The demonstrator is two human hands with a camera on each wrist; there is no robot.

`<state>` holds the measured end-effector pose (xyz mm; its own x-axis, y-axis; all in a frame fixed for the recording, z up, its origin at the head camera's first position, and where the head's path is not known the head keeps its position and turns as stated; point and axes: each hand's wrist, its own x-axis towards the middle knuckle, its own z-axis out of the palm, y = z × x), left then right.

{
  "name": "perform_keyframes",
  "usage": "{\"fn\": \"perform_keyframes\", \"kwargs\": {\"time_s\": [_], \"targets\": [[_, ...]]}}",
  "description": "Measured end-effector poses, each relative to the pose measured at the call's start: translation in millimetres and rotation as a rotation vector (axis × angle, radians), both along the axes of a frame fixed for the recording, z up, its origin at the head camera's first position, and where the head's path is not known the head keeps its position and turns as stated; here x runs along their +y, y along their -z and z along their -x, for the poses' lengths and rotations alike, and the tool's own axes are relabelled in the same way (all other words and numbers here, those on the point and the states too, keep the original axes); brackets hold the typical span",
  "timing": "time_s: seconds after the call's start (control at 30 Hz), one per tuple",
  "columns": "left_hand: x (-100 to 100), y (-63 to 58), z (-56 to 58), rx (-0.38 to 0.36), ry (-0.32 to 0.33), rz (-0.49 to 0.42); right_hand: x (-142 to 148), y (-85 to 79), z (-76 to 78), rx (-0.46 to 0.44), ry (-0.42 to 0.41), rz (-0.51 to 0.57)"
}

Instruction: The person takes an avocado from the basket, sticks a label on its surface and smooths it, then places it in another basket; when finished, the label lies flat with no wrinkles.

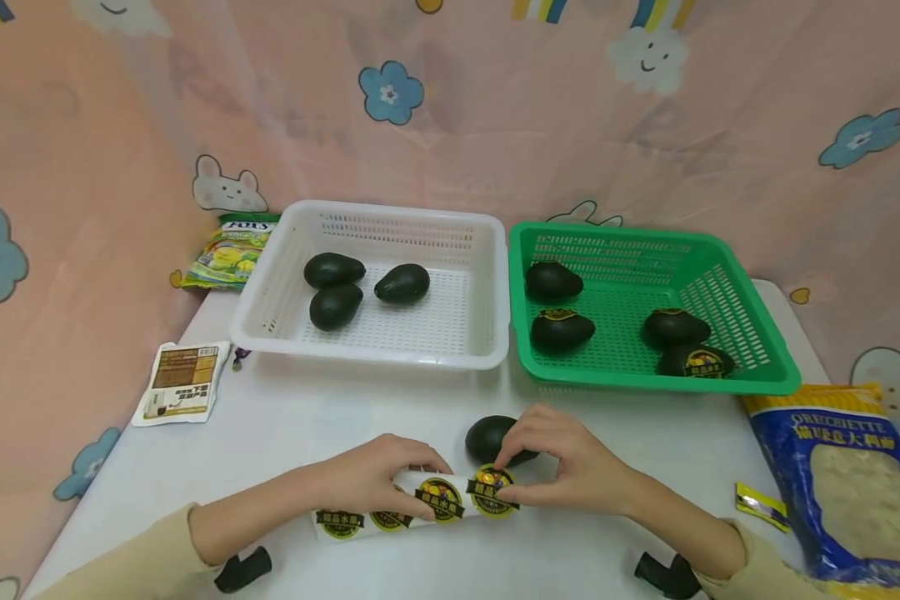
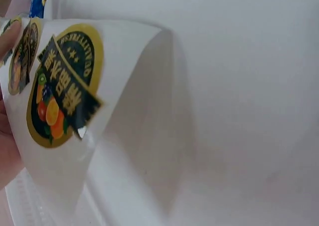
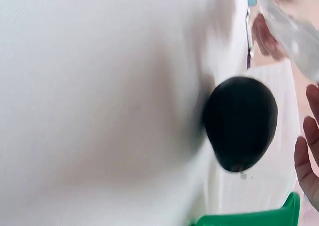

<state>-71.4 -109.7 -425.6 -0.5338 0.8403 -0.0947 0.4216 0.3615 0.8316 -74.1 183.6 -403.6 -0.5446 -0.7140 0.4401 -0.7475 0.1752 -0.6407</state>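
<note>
My left hand (image 1: 386,471) grips a white strip of round stickers (image 1: 440,498), thumb on its printed face and fingers behind. In the left wrist view the strip's loose end (image 2: 65,86) curls above the table, showing a black and gold label with fruit printed on it. At the strip's right end my right hand (image 1: 573,462) pinches a round sticker (image 1: 489,490) between thumb and forefinger. Just behind that sticker a dark avocado (image 1: 486,437) lies on the table, partly covered by the right fingers. The right wrist view shows this avocado (image 3: 241,123) whole, with no label on the side facing the camera.
A white basket (image 1: 487,350) holds three avocados; beside it a green basket (image 1: 783,367) holds several, with stickers showing on some. At right lie a blue pasta bag (image 1: 787,483) and a small yellow packet (image 1: 762,506). A white packet (image 1: 183,383) and a green bag (image 1: 232,250) lie left.
</note>
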Motion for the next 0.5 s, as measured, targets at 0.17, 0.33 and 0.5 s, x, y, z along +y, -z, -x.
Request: {"fn": "perform_keyframes", "kwargs": {"time_s": [0.17,0.33,0.5], "targets": [[-4.2,-6.1,6.2,-0.031,-0.009,-0.035,-8.9,1.7,-3.4,0.083,0.044,0.023],[-7.7,-7.6,9.4,0.033,0.006,0.084,-10.6,0.4,-5.2,-0.001,0.082,0.082],[-4.3,-10.6,10.0,0.184,-0.082,0.098,-9.4,-6.7,-6.2,-0.258,0.255,0.057]]}}
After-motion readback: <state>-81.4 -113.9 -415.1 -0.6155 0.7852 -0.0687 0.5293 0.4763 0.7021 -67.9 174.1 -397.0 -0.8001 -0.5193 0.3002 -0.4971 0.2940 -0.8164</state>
